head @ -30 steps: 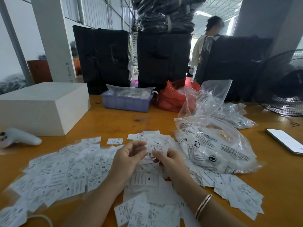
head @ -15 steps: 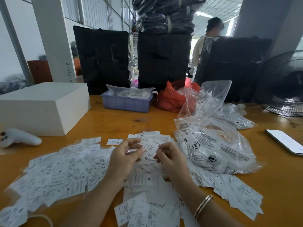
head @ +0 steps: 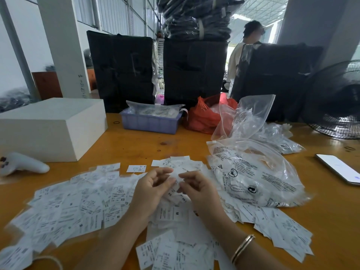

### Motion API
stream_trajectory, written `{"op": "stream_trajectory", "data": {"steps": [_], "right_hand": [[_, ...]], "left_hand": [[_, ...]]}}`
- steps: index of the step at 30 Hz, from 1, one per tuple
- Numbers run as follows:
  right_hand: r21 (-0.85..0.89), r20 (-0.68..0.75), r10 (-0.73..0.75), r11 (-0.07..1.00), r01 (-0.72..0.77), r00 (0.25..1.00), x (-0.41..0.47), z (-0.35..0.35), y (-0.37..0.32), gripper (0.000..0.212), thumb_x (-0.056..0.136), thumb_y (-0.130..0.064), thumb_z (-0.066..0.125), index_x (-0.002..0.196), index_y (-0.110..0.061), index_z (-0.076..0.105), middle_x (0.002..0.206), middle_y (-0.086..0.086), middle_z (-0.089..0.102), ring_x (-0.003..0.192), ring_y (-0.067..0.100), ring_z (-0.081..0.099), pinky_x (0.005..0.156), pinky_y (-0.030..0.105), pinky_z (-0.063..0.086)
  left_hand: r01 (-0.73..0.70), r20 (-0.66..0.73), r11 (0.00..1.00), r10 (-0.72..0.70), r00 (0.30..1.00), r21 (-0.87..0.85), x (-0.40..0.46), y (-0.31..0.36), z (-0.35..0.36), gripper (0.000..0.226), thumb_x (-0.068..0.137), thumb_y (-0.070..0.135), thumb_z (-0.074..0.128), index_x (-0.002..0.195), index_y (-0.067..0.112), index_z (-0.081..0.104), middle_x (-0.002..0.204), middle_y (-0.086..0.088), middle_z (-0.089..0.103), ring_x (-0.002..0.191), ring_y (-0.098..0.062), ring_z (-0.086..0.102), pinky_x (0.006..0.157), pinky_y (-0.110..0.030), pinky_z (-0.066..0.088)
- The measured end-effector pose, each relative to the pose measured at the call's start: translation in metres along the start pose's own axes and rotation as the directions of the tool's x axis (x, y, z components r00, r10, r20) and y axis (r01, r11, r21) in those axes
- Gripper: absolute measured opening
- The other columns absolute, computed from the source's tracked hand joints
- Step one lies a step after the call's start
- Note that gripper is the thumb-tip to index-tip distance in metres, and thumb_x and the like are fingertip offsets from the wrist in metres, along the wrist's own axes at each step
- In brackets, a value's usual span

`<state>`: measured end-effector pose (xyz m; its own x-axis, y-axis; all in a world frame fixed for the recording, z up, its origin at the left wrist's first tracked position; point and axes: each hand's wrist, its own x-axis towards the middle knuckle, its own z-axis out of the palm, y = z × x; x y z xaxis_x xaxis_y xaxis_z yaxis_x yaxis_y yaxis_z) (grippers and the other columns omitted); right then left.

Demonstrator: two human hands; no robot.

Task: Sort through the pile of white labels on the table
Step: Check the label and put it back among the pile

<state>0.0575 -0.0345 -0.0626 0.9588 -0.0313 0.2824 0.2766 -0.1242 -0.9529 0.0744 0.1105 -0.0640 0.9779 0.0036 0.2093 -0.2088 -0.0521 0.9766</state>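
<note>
Where labels (head: 81,207) lie, wooden table (head: 148,143), warehouse

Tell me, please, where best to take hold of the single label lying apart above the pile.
Probably pinch the lone label by its bare left short edge, coming from the left hand side. It lies flat on the table, apart from the others, so that edge is free.

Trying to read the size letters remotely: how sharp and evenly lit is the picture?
Head view: the M label reads clearly, the labels at left smear, both hands look soft, straight pillars bow at the edges, the doorway behind is blown out.
</note>
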Motion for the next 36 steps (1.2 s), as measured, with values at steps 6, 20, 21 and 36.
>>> {"op": "stream_trajectory", "data": {"steps": [6,20,21,36], "right_hand": [[0.107,-0.126,0.043,0.994,-0.03,0.991,0.004,-0.008,0.002,0.017,0.088,-0.003,0.062,0.093,-0.019,0.066,0.075,-0.002,0.071,0.072,0.008,0.068,0.066,0.017,0.051],[-0.244,-0.036,-0.158,0.959,0.145,0.987,0.002,-0.008,-0.006,0.019,0.094,-0.017,0.053,0.098,-0.034,0.061,0.092,-0.011,0.063,0.075,-0.002,0.056,0.067,0.016,0.047],[-0.251,-0.095,-0.178,0.957,0.149,0.98,0.006,-0.012,-0.009,0.02,0.094,-0.015,0.053,0.098,-0.034,0.06,0.092,-0.01,0.062,0.073,0.0,0.056,0.066,0.018,0.048],[-0.854,-0.324,0.069,0.407,-0.323,0.943,0.072,-0.137,0.0,0.031,0.092,-0.023,0.056,0.119,-0.009,0.062,0.121,0.01,0.062,0.111,0.027,0.055,0.086,0.032,0.044]], "left_hand": [[0.028,0.101,0.996,-0.037,0.994,0.088,0.001,0.002,-0.002,0.02,0.083,0.019,0.072,0.095,0.034,0.067,0.085,0.016,0.073,0.078,-0.003,0.069,0.06,-0.013,0.052],[-0.076,-0.206,0.947,0.146,0.968,0.313,0.005,0.008,-0.015,0.009,0.086,0.021,0.066,0.091,0.028,0.066,0.084,0.013,0.067,0.069,-0.003,0.064,0.049,-0.01,0.047],[-0.085,-0.277,0.92,0.202,0.939,0.383,0.008,0.009,-0.022,0.01,0.086,0.019,0.065,0.093,0.026,0.065,0.086,0.012,0.066,0.066,-0.005,0.062,0.046,-0.012,0.047],[-0.102,-0.058,0.389,0.378,0.924,0.916,0.018,-0.005,-0.043,0.023,0.083,0.018,0.07,0.105,0.023,0.068,0.108,0.002,0.066,0.1,-0.016,0.057,0.082,-0.027,0.039]]}}
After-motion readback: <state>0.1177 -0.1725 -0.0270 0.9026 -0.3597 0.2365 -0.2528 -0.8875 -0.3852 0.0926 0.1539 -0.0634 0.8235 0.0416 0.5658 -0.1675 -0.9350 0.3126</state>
